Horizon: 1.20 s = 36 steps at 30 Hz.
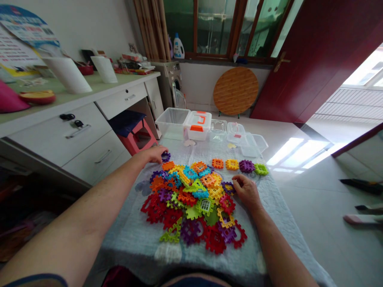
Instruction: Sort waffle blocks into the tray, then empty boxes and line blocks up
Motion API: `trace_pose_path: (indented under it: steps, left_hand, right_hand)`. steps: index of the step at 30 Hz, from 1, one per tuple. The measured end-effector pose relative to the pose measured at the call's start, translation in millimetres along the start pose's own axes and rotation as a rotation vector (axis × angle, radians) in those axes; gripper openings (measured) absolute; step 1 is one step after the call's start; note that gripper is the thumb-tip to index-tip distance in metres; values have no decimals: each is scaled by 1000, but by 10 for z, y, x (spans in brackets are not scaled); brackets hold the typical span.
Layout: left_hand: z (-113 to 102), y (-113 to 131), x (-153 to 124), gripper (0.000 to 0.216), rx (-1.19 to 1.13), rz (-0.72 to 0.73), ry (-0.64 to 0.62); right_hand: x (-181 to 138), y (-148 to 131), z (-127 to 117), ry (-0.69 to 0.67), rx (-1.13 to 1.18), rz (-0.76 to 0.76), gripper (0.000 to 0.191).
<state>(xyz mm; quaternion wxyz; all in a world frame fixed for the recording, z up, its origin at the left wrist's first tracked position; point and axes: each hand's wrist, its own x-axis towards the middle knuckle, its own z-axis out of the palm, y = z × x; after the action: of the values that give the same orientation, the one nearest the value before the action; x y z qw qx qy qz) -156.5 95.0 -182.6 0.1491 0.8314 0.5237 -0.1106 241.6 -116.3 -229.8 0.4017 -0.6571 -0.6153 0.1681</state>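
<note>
At the far left of the pile, my left hand (pixel 156 154) has its fingers closed on a purple building block (pixel 166 157) with toothed edges. My right hand (pixel 247 192) is to the right of the pile, fingers curled together. Its fingertips meet the edge of a dark purple block with a yellow insert (pixel 228 187); whether they grip anything is hidden. Between both hands spreads a heap of interlocking plastic blocks (pixel 188 199) in red, green, orange, yellow, blue and purple. Beyond the heap, an orange block (pixel 217 164), a yellow block (pixel 232 164), a purple block (pixel 247 166) and a green block (pixel 261 169) form a row.
Clear plastic boxes and lids stand at the table's far end, including an open bin (pixel 172 119) and a lidded box with orange clips (pixel 199 126). A red stool (pixel 140 137) and a white desk (pixel 89 115) are on the left. A pale cloth (pixel 128 231) covers the table.
</note>
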Motion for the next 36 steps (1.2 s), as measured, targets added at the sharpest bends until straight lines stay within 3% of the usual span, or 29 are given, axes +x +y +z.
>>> trace_pose_path:
  steps: [21, 26, 29, 33, 36]
  left_hand:
    - [-3, -18, 5, 63, 111, -9, 7]
    - [-19, 26, -29, 80, 150, -69, 2]
    - [-70, 221, -106, 89, 208, -64, 106]
    - [-148, 795, -205, 58, 126, 197, 279]
    - [-150, 1293, -187, 47, -39, 375, 126]
  right_hand:
    - [-8, -1, 2, -4, -13, -4, 23]
    - [-5, -11, -1, -7, -10, -7, 24]
    - [-2, -2, 3, -15, -13, -9, 23]
    - [-1, 8, 7, -20, -12, -15, 22]
    - [-3, 2, 5, -17, -8, -19, 22]
